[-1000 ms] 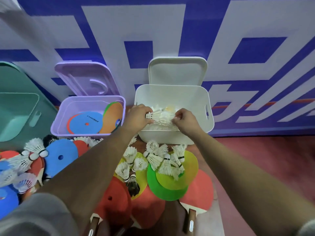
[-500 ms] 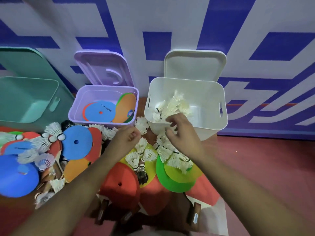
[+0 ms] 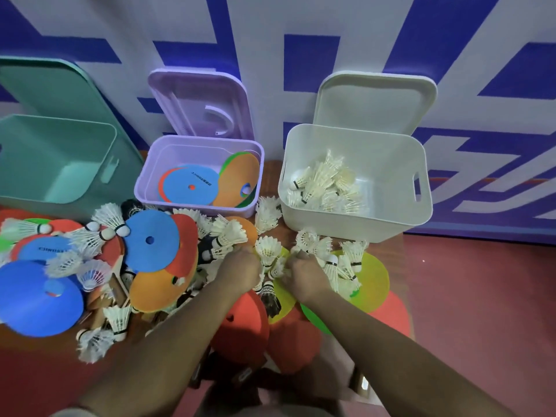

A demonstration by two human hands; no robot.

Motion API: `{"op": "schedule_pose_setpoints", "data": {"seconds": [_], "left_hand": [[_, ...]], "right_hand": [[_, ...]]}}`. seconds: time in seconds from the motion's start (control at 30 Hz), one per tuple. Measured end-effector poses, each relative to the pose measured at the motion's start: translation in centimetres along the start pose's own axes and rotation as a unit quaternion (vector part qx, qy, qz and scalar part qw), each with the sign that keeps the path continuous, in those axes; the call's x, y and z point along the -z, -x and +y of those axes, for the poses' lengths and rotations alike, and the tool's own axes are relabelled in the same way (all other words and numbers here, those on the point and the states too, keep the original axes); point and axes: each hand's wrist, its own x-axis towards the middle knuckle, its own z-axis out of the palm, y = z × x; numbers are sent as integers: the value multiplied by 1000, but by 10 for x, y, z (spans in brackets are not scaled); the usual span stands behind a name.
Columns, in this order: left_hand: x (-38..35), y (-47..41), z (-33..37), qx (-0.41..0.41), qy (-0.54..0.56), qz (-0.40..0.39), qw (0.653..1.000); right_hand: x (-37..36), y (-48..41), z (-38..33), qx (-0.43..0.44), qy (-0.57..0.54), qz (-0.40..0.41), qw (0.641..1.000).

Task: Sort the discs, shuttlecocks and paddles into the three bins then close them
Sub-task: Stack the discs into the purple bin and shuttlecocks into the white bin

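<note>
The blue disc (image 3: 183,191) lying in the purple bin (image 3: 199,139) is showing dark print reading "SONIC", upside down. A second blue disc (image 3: 39,251) at far left is displaying white "SONIC" lettering, partly covered.

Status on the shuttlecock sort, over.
Left hand and right hand both curled into loose shuttlecocks. White bin part filled, lid up. Discs and paddles lie beneath, unsorted.

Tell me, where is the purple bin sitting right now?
In the head view, the purple bin stands open at centre-left by the wall, between the green bin on its left and the white bin on its right.
</note>
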Motion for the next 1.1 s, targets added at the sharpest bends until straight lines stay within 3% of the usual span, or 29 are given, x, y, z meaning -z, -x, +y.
{"op": "schedule_pose_setpoints", "data": {"seconds": [0.1,0.2,0.33,0.5,0.53,0.57,0.67,0.83,1.0,1.1], "left_hand": [[3,0,-7,-26,38,26,999],[13,9,-23,-12,172,60,983],[41,24,-46,24,408,102,907],[58,34,-59,50,616,44,785],[59,35,-60,37,630,37,775],[58,36,-62,22,630,30,775],[59,37,-70,-24,562,29,826],[70,40,-72,-56,503,62,860],[67,39,-79,-64,375,96,920],[64,40,-85,-56,419,67,903]], "right_hand": [[-10,-6,-3,-16,-15,22,1000],[-4,-3,-13,-15,-62,68,996],[21,8,-20,-26,-174,163,971],[67,25,-33,-39,-332,206,919],[76,26,-40,-35,-358,207,910],[84,27,-46,-27,-378,208,902],[100,24,-63,5,-366,209,907],[97,9,-74,100,-207,148,962],[77,0,-83,162,-99,106,976],[78,2,-95,156,-205,127,958]]}}
